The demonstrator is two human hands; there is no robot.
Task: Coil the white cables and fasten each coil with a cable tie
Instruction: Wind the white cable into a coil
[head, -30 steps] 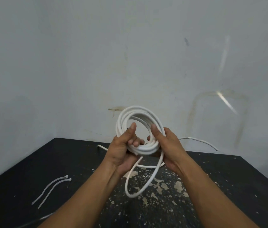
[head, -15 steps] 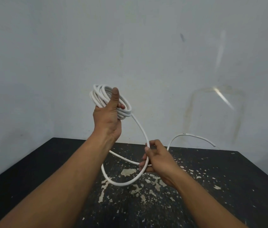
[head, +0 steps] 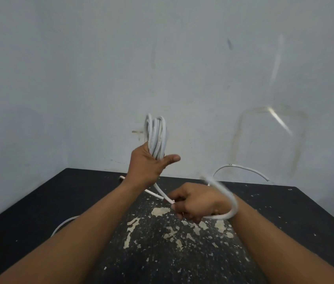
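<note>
My left hand (head: 148, 165) holds a coil of white cable (head: 156, 134) upright above the black table, seen edge-on, with the thumb sticking out to the right. From the coil a loose strand runs down to my right hand (head: 197, 202), whose fingers are curled round it. The strand, blurred, loops around the right wrist (head: 228, 203). A free cable end (head: 242, 168) arcs over the table's far edge. No cable tie is in view.
The black table (head: 285, 222) has chipped paint in the middle. Another piece of white cable (head: 62, 224) curves out from under my left forearm. A short white cable end (head: 122, 177) lies near the far edge. Grey walls stand close behind and to the left.
The left hand came down and turned the coil edge-on. The right hand slid along the strand and swung it into a loop around the wrist.
</note>
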